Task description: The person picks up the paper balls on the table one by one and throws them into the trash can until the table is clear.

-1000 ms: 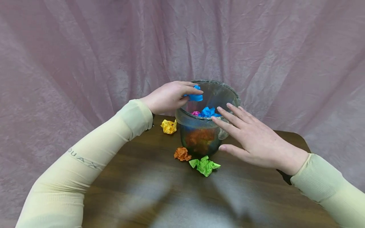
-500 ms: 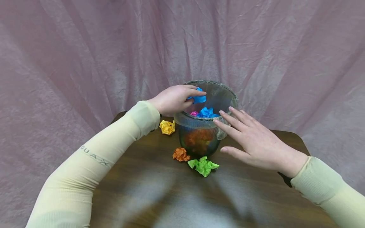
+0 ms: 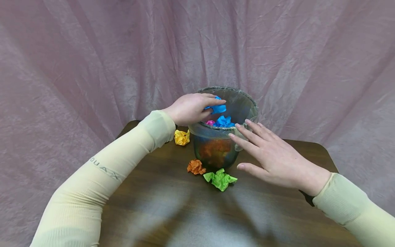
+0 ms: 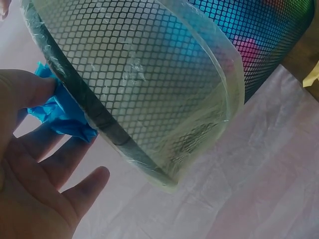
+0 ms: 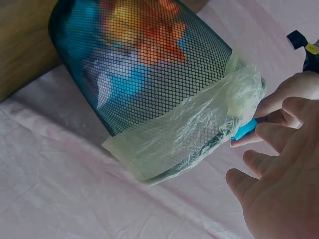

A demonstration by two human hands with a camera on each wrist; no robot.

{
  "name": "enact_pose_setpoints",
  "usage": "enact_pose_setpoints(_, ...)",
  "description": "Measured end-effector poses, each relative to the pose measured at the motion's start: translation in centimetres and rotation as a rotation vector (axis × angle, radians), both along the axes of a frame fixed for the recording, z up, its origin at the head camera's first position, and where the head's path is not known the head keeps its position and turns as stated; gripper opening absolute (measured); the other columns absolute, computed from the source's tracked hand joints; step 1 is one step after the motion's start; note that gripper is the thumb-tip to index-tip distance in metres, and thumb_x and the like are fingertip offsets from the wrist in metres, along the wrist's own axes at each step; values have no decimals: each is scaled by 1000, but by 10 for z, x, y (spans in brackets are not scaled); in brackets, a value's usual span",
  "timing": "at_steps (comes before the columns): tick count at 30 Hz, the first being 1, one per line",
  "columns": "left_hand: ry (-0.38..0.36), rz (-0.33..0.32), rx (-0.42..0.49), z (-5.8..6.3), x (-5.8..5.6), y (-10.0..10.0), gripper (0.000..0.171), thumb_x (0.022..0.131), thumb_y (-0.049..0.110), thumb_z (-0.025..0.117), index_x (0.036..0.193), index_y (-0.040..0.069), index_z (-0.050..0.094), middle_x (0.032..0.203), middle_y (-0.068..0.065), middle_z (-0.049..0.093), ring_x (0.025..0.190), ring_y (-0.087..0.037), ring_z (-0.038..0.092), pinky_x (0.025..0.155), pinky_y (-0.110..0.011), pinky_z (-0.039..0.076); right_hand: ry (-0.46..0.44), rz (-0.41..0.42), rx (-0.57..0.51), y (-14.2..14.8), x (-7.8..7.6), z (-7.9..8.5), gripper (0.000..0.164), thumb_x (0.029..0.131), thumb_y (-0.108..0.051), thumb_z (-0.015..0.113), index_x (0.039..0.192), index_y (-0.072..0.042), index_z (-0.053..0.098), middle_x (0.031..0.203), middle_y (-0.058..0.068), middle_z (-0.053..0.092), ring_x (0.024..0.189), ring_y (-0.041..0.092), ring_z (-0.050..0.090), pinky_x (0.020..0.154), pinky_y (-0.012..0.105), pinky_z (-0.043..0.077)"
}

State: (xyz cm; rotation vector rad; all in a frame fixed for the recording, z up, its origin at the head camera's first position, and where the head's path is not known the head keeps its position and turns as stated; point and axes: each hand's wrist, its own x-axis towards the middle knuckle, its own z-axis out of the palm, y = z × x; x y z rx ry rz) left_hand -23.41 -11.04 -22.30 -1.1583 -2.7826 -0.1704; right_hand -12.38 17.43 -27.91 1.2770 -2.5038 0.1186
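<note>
My left hand (image 3: 192,108) pinches a crumpled blue paper ball (image 3: 219,105) at the mouth of a dark mesh wastebasket (image 3: 216,151). In the left wrist view the blue ball (image 4: 65,112) sits between thumb and fingers beside the rim. A clear plastic liner (image 4: 199,114) folds over that rim. Inside the basket lie another blue paper ball (image 3: 224,121), a pink one (image 3: 210,122) and, seen through the mesh, orange paper (image 5: 154,40). My right hand (image 3: 274,156) holds nothing; its fingers are spread beside the basket's right side. Whether they touch the liner I cannot tell.
On the wooden table (image 3: 172,206) around the basket lie a yellow paper ball (image 3: 182,138) to its left, an orange one (image 3: 196,167) in front, and a lime green one (image 3: 220,180) nearer me. A pinkish curtain (image 3: 197,44) hangs behind the table.
My left hand has shifted rightward with the blue paper ball, further over the basket's opening. The right hand stays beside the basket, with only a slight shift.
</note>
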Motion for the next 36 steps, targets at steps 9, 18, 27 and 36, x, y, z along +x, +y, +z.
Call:
enact_pose_setpoints(9, 79, -3, 11, -3, -2, -2, 60, 103, 29, 63, 158, 24, 42, 167, -11, 26, 154, -32, 20, 124, -47, 17, -14, -13, 9, 0, 1, -3, 75, 102, -55, 55, 164, -23, 28, 170, 5, 19, 157, 28, 8, 124, 49, 14)
enact_pose_setpoints(18, 73, 81, 52, 0, 1, -11, 69, 104, 54, 50, 164, 30, 24, 171, -6, 7, 157, -25, -3, 124, -51, -1, -25, -4, 6, -2, 2, -7, 75, 101, -57, 55, 163, -24, 30, 169, 6, 22, 156, 30, 10, 124, 49, 15)
enact_pose_setpoints(27, 83, 128, 52, 0, -2, -25, 70, 105, 60, 42, 165, 31, 19, 172, -3, 1, 157, -25, -4, 124, -51, -2, -24, 32, 7, -7, 9, -11, 75, 102, -58, 53, 164, -25, 27, 170, 7, 20, 156, 32, 11, 124, 47, 14)
enact_pose_setpoints(36, 66, 194, 101, -5, -6, -53, 72, 106, 57, 43, 166, 28, 17, 172, -6, -1, 157, -26, -4, 124, -53, -1, -65, 76, 37, -18, 21, -23, 77, 101, -59, 53, 164, -26, 25, 171, 4, 15, 157, 32, 7, 124, 47, 15)
